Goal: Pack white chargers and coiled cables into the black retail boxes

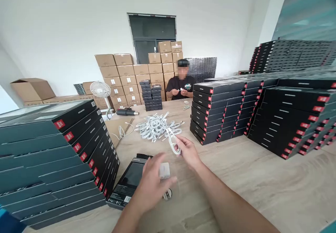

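Note:
A coiled white cable (pixel 173 144) is in my right hand (pixel 187 151), its fingers closed round the loop. Beyond it lies a tangled pile of white cables (pixel 153 126) on the table. My left hand (pixel 154 180) hovers lower and to the left, fingers apart and blurred by motion, with nothing visibly gripped. Just past its thumb and fingers, partly covered, is a small white block (pixel 165 170) that seems to sit in a clear wrapping. Under the left hand's thumb shows a round black-and-white label (pixel 167 194). A black box (pixel 132 173) lies flat to the left, partly behind that hand.
Stacked black boxes stand left (pixel 78 149) and right (pixel 217 110). A heat gun (pixel 127 111) and white fan (pixel 100 90) are at the back left, near smaller black boxes (pixel 152 98). A person (pixel 181 86) sits across the table (pixel 236 177), before cardboard cartons (pixel 126 80).

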`<action>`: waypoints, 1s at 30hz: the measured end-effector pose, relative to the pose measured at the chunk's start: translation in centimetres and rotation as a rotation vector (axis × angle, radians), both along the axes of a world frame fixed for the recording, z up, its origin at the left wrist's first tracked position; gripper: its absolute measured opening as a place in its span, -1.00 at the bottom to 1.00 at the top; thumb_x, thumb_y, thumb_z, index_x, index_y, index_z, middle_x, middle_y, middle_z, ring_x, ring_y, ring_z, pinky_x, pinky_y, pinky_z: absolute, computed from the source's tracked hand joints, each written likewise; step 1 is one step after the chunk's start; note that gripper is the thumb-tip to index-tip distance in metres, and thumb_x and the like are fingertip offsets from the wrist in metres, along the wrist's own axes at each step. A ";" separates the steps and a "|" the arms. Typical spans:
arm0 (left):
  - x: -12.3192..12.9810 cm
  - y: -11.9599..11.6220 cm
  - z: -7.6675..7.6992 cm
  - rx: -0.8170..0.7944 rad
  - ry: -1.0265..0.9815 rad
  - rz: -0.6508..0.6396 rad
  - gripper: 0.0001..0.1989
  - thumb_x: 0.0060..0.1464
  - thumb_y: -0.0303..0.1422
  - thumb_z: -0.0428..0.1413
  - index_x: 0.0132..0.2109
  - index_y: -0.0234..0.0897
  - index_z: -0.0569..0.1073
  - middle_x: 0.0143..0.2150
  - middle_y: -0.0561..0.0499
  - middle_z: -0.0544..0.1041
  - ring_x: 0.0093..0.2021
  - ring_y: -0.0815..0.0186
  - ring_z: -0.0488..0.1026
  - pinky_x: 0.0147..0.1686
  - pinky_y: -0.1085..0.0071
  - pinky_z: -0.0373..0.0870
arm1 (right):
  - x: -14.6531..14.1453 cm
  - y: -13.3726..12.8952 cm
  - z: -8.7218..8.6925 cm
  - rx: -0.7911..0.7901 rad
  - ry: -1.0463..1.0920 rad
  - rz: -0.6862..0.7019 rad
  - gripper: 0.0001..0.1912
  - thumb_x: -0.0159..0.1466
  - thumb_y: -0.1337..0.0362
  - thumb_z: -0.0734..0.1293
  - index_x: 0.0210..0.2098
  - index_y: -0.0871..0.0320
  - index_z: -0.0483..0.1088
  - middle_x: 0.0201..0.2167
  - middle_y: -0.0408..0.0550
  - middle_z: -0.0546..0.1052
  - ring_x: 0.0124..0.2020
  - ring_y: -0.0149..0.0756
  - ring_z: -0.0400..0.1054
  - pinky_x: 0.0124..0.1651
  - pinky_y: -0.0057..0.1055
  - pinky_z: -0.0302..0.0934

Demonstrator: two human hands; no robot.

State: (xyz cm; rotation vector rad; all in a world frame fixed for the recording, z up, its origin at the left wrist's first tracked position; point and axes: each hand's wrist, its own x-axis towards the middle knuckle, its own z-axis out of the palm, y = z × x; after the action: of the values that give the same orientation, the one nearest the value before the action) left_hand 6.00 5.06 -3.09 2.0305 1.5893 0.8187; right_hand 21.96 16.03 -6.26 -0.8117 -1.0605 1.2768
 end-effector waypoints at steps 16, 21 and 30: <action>0.1 -1.0 -0.4 -0.380 -1.021 -0.142 -0.59 0.03 0.00 0.22 -0.20 -0.27 0.52 -0.19 -0.07 0.42 -0.15 0.23 0.37 -0.48 0.51 0.38 | -3.9 -7.1 1.8 0.033 -0.116 0.085 -0.64 0.22 -0.07 0.38 -0.25 0.11 0.49 -0.50 -0.16 0.45 -0.56 -0.40 0.21 -0.53 -0.48 0.12; -0.3 -1.0 -0.5 -0.396 -0.989 -0.199 -0.51 0.06 0.07 0.17 -0.41 -0.34 0.44 -0.31 -0.07 0.44 -0.37 0.33 0.40 -0.61 0.54 0.25 | -2.6 -6.3 2.5 0.129 -0.204 0.014 -0.70 0.13 0.01 0.47 -0.34 0.12 0.52 -0.44 -0.12 0.51 -0.49 -0.36 0.27 -0.44 -0.43 0.17; -1.0 -0.2 -0.1 -0.421 -1.427 -0.010 -0.45 -0.06 0.09 0.22 -0.51 -0.21 0.14 -0.54 0.13 0.33 -0.58 0.49 0.12 -0.60 0.53 -0.02 | -2.2 -5.8 2.0 0.197 -0.059 0.085 -0.74 0.19 0.10 0.47 -0.48 0.14 0.48 -0.44 -0.16 0.45 -0.45 -0.40 0.21 -0.36 -0.43 0.13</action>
State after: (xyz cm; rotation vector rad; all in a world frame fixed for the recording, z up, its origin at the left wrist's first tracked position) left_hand 5.04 4.91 -3.16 0.6943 0.7542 1.3108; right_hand 19.79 10.20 -4.28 -0.6639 -1.2583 1.2027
